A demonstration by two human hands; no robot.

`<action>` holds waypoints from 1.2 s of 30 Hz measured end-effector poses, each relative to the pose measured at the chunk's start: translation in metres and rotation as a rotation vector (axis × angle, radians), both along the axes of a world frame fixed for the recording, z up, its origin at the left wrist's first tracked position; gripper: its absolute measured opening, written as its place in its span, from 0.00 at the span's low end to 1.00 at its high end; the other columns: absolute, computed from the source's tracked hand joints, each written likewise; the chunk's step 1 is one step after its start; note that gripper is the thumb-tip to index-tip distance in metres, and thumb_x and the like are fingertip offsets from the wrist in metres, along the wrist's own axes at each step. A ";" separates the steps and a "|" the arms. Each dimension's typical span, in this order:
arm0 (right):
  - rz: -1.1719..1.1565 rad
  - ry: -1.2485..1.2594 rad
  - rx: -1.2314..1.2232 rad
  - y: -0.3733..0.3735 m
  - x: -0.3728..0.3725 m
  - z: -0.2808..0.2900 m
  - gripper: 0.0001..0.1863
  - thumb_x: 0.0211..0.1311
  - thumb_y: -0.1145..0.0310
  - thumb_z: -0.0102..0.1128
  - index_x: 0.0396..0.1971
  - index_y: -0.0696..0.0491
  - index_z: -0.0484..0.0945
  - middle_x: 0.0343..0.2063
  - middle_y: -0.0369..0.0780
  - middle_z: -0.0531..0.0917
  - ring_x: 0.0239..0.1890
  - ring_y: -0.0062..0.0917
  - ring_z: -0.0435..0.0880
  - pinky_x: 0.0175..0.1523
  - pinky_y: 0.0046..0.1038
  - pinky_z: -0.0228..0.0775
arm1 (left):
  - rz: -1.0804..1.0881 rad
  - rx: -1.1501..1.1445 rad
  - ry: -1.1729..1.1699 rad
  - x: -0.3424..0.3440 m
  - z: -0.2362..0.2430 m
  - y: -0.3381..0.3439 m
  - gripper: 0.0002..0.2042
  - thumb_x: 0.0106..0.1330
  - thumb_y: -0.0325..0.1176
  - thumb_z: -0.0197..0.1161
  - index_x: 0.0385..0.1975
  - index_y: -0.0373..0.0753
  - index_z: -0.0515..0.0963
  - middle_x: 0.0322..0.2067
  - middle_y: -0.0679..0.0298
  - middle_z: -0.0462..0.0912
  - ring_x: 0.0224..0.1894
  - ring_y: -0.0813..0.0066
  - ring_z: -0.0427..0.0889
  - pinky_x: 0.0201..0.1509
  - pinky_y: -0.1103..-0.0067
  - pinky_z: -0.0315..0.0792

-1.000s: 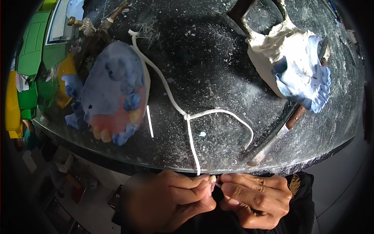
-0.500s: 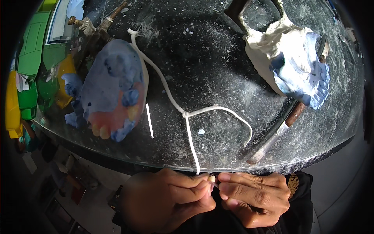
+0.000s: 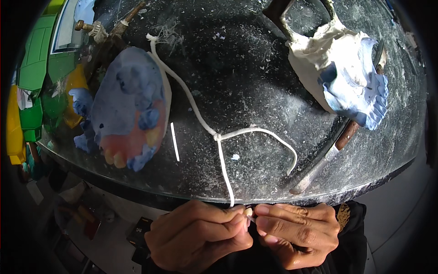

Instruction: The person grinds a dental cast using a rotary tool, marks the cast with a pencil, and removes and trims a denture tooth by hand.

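Note:
Close to the table's front edge, my left hand (image 3: 200, 235) pinches a small cream-coloured false tooth (image 3: 248, 212) between thumb and fingers. My right hand (image 3: 299, 233) is closed right beside it, its fingertips nearly at the tooth. Something thin and pale shows between the fingertips, too small to name. A white cord (image 3: 194, 102) lies branched on the table, one branch running down to the edge by my left fingers. Further left is a blue dental cast (image 3: 123, 91) with pink wax and several teeth, on a metal articulator (image 3: 102, 41).
Right of the cord stands another blue and white dental cast (image 3: 335, 68). A wax knife (image 3: 319, 166) with a brown handle lies below it. A thin white strip (image 3: 175, 142) rests near the left cast. Green bins (image 3: 36, 55) and a yellow one (image 3: 17, 128) line the left side. White dust covers the dark tabletop (image 3: 264, 178).
Both hands keep nearly the same grip and place, with only slight finger movement. The whole view has shifted a little; the casts and cord lie as before.

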State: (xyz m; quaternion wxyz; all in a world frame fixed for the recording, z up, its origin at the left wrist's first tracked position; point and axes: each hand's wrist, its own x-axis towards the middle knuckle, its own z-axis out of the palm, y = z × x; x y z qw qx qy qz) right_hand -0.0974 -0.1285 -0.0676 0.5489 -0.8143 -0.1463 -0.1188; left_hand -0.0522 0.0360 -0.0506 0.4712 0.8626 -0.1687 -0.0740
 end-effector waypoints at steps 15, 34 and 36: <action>0.026 -0.113 -0.016 0.002 0.004 0.008 0.18 0.34 0.86 0.64 0.07 0.57 0.61 0.26 0.46 0.81 0.27 0.34 0.86 0.24 0.21 0.82 | 0.024 0.031 -0.011 -0.003 0.020 0.003 0.09 0.43 0.25 0.72 0.18 0.36 0.75 0.20 0.60 0.79 0.21 0.76 0.81 0.22 0.84 0.76; 0.032 -0.105 -0.016 -0.004 0.007 0.010 0.11 0.38 0.86 0.63 0.11 0.58 0.69 0.25 0.48 0.82 0.28 0.36 0.86 0.25 0.22 0.82 | 0.026 -0.005 0.005 -0.001 0.012 -0.002 0.10 0.43 0.26 0.73 0.15 0.37 0.74 0.17 0.61 0.78 0.19 0.78 0.80 0.21 0.85 0.74; 0.023 -0.109 -0.015 -0.007 0.005 0.008 0.11 0.38 0.86 0.63 0.11 0.58 0.69 0.25 0.48 0.82 0.28 0.35 0.86 0.25 0.22 0.82 | 0.023 -0.004 0.001 -0.001 0.012 -0.005 0.11 0.44 0.28 0.73 0.15 0.37 0.74 0.17 0.62 0.78 0.19 0.78 0.80 0.20 0.85 0.74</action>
